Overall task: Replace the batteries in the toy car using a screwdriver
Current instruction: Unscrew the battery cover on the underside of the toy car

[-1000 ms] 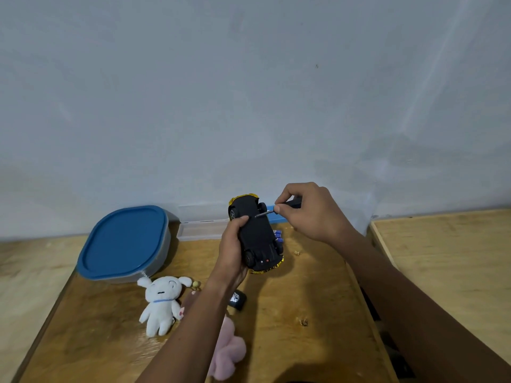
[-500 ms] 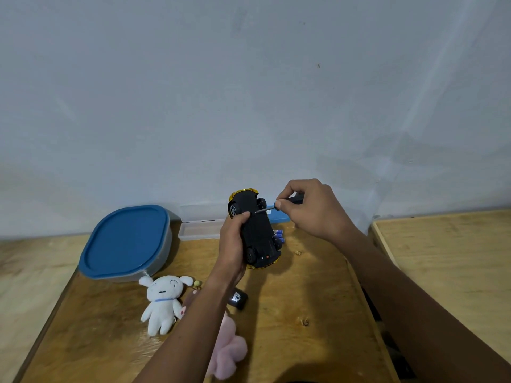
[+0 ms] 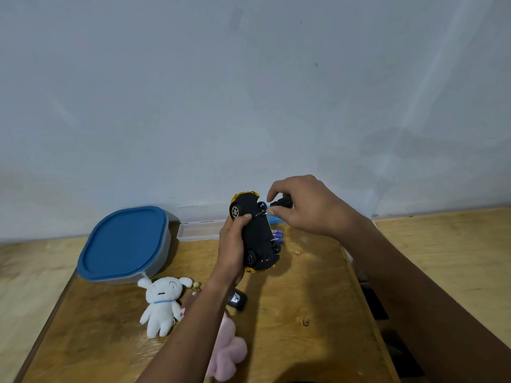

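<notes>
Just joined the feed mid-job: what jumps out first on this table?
At centre, the left hand holds the toy car underside-up above the wooden table, while the right hand puts a screwdriver to its chassis. Blue batteries lie just right of the car. At left sit a blue-lidded container and, in front of it, a white plush toy.

screwdriver (image 3: 279, 203) handle mostly hidden in right hand (image 3: 309, 207); batteries (image 3: 277, 235) partly behind toy car (image 3: 255, 233)
</notes>
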The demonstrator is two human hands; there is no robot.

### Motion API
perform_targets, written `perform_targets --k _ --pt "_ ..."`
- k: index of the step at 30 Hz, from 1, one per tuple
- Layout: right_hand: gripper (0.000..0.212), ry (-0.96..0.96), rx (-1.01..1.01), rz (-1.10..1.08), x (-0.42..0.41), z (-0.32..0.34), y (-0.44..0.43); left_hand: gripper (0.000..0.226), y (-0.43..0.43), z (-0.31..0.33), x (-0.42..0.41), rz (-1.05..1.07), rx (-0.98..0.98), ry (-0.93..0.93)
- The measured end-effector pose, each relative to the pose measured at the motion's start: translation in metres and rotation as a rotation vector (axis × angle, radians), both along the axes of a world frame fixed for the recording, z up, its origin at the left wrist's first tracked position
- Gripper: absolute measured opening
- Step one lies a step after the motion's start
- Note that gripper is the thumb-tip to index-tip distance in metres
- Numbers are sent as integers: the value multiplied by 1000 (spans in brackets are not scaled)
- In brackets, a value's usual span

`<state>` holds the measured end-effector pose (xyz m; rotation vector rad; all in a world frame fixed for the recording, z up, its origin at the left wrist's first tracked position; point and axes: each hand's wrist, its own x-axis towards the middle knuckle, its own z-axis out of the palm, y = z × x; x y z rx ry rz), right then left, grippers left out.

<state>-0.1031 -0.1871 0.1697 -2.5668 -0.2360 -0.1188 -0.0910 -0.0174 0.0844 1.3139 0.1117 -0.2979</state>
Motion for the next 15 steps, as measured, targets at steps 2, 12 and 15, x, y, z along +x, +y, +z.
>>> perform_targets --k 2,12,15 --pt "25 19 9 -54 -1 -1 0 30 1 0 0 10 -14 27" --pt "47 -40 110 -3 3 6 2 47 1 2 0 -16 -60 86" --pt "46 -24 107 13 5 5 2 48 2 2 0 -9 -77 103"
